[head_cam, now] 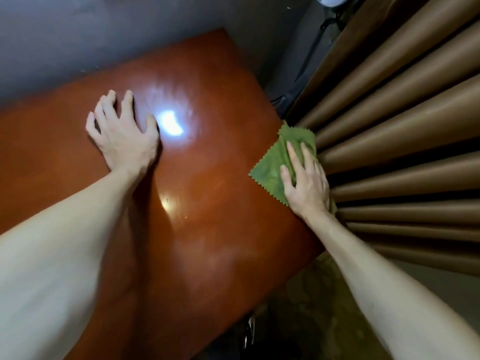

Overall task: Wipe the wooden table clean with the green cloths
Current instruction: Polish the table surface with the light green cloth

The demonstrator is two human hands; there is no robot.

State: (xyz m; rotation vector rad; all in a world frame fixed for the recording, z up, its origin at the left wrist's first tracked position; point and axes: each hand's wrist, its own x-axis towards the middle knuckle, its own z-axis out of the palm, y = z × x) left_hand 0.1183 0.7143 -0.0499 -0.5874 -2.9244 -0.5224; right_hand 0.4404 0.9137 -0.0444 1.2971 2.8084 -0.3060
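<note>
Green cloth lay at the wooden table right edge (beside brown curtain folds), right hand pressed flat on it, left hand spread wide, holding nothing, fingertips on the glossy top

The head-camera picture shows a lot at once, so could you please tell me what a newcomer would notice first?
The green cloth with its zigzag edge stands out at the right edge of the wooden table, pressed flat under the right hand beside the brown curtain folds. Next comes the bright white glare on the glossy surface, just right of the left hand, which rests splayed on the wood.
</note>
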